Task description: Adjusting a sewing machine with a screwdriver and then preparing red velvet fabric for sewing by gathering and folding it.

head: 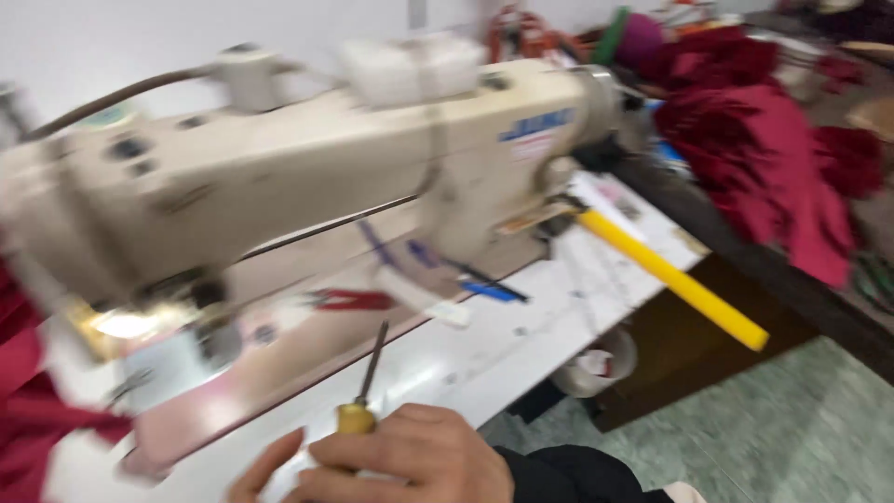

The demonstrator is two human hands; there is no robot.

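Observation:
My right hand [400, 458] is at the bottom of the blurred view, with a black sleeve behind it. It is closed around the yellow handle of a screwdriver [372, 363], whose dark shaft points up and away over the white table [521, 335]. The tip stops short of the cream sewing machine [307, 158], which fills the middle of the view. Under the machine's head at the left is the needle area [200, 321], lit by a small lamp. My left hand is out of sight.
Dark red cloth [28, 410] lies at the left edge, and a larger red pile [773, 158] covers a bench at the right. A yellow rod [670, 275] sticks out past the table's right edge. Red-handled scissors [358, 299] and a blue pen [494, 292] lie under the machine arm.

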